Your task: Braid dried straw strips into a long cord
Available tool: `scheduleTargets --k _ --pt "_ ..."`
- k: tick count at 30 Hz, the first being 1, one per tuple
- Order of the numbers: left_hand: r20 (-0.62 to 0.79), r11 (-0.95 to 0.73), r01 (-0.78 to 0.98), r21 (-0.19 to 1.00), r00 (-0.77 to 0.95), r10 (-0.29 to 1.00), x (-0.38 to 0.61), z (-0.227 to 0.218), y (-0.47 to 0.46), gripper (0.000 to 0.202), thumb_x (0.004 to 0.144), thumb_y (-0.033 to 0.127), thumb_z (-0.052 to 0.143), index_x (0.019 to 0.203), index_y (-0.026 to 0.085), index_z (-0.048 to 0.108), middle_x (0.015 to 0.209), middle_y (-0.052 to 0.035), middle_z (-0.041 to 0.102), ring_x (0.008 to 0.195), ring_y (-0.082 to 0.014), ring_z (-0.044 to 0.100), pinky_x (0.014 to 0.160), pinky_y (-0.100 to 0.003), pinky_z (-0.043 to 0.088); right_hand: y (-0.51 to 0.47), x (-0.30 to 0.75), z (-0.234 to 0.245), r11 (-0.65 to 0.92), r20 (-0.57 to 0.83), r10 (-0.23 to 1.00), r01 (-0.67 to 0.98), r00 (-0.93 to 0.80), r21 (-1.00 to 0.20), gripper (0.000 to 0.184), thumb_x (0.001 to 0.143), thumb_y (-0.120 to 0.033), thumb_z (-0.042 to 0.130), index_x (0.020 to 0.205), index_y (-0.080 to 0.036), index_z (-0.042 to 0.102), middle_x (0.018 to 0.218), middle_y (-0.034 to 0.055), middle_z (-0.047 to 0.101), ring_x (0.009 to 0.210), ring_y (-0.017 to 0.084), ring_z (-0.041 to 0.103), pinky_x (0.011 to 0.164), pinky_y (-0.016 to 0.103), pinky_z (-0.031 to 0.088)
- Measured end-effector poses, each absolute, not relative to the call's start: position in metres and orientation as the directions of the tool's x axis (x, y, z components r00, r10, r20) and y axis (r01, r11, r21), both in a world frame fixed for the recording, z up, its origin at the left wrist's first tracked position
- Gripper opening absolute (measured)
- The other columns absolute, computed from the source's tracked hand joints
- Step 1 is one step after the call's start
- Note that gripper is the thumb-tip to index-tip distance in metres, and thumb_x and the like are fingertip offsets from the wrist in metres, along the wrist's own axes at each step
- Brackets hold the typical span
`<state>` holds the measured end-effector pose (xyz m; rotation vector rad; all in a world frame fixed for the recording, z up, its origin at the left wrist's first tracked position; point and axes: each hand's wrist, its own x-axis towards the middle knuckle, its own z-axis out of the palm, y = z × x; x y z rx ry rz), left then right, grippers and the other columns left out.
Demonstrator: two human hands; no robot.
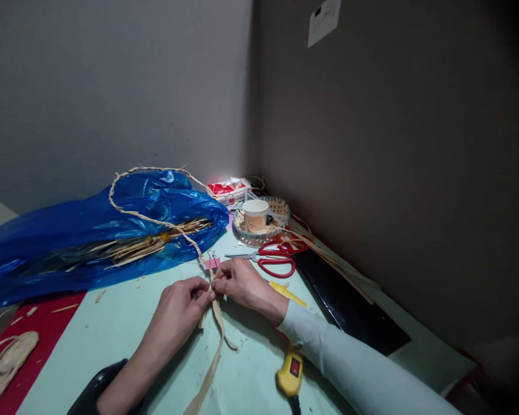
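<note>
My left hand (pixel 181 308) and my right hand (pixel 243 283) meet over the table, each with its fingers pinched on a braided cord of dry plant fibre (pixel 149 218). Just beyond my fingertips a pink binder clip (pixel 213 263) sits on the cord. From there the finished braid loops up and back over a blue plastic bag. Loose flat strands (pixel 216 340) hang from my fingers toward the near edge. Which strand each hand pinches is hidden by the fingers.
The blue bag (pixel 90 213) holds a bundle of dry stalks (pixel 155 245). Red-handled scissors (pixel 277 259), a woven basket (pixel 284 210) with a paper cup (pixel 255 216), a tissue pack (pixel 229 190) and a black flat panel (pixel 354 305) lie beyond. A yellow corded tool (pixel 290 372) is near my right sleeve.
</note>
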<state>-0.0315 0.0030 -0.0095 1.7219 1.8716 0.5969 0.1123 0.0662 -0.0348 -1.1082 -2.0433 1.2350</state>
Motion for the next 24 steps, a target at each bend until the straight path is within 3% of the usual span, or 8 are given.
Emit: scheduleTargets --k 5,13,16,21,24 --pt "-0.119 0.112 0.608 0.786 -0.029 0.993 -0.042 -0.027 0.010 0.020 0.072 0.033 0.053 0.065 0.017 0.064 0.059 0.0009 0.059 0.059 -0.0168 0.050 0.057 -0.025 0.034 0.065 0.113 -0.034 0.264 -0.001 0.851 0.430 -0.524 -0.863 0.009 0.069 -0.017 0.060 0.061 -0.015 0.064 0.059 -0.0006 0.062 0.057 0.010 0.049 0.052 0.021 0.029" --pt "-0.090 0.104 0.620 0.777 -0.053 0.994 -0.039 -0.022 0.006 0.026 0.076 0.038 0.051 0.062 0.018 0.060 0.062 0.0001 0.059 0.065 -0.0190 0.052 0.061 -0.027 0.035 0.066 0.111 -0.032 0.239 -0.007 0.860 0.414 -0.511 -0.878 0.009 0.068 -0.016 0.060 0.059 -0.015 0.061 0.056 -0.0024 0.055 0.056 0.009 0.047 0.052 0.020 0.029" --pt "-0.124 0.132 0.689 0.712 -0.061 0.990 -0.032 -0.015 0.001 0.028 0.077 0.043 0.051 0.070 0.019 0.063 0.066 -0.0005 0.061 0.068 -0.0207 0.054 0.062 -0.027 0.034 0.066 0.111 -0.032 0.220 -0.021 0.865 0.417 -0.501 -0.882 0.008 0.068 -0.015 0.060 0.060 -0.015 0.061 0.056 -0.0026 0.055 0.057 0.009 0.046 0.053 0.020 0.030" --pt "-0.100 0.136 0.885 0.446 -0.101 0.990 -0.019 -0.007 -0.008 0.016 0.077 0.034 0.051 0.075 0.021 0.060 0.067 -0.0017 0.061 0.067 -0.0222 0.055 0.061 -0.028 0.032 0.066 0.111 -0.031 0.214 -0.027 0.863 0.413 -0.504 -0.885 0.008 0.067 -0.012 0.059 0.060 -0.015 0.062 0.058 -0.0013 0.059 0.057 0.010 0.048 0.053 0.021 0.031" --pt "-0.055 0.115 0.889 0.444 -0.101 0.993 -0.018 -0.006 -0.011 0.020 0.080 0.030 0.046 0.075 0.022 0.064 0.070 -0.0042 0.066 0.070 -0.0234 0.059 0.062 -0.028 0.034 0.066 0.111 -0.032 0.211 -0.030 0.860 0.409 -0.510 -0.888 0.010 0.068 -0.013 0.059 0.059 -0.015 0.063 0.059 -0.0002 0.062 0.057 0.010 0.049 0.054 0.021 0.031"
